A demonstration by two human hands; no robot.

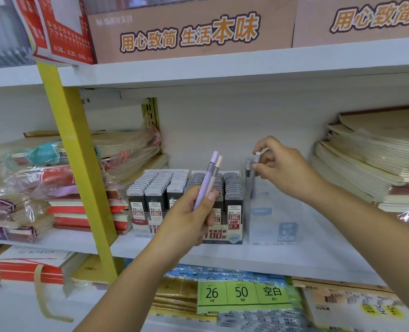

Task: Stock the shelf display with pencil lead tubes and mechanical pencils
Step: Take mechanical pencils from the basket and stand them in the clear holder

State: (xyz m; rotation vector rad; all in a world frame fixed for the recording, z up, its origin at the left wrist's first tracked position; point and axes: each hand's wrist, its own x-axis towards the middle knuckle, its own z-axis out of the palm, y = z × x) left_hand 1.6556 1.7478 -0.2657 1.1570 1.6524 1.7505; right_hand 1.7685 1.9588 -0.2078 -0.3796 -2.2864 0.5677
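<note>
My right hand pinches a gray pencil by its top; my left hand grips two pencils. They look light, thin and slippery.

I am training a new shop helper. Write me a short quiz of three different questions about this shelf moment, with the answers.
1. True or false: the left hand holds two mechanical pencils.
2. Where is the right hand putting its pencil? A) on the notebook stack B) into the clear display box C) on the upper shelf
3. Fill in: the lead tube boxes stand to the ___ of the clear display box.

Key: 1 true; 2 B; 3 left
</note>
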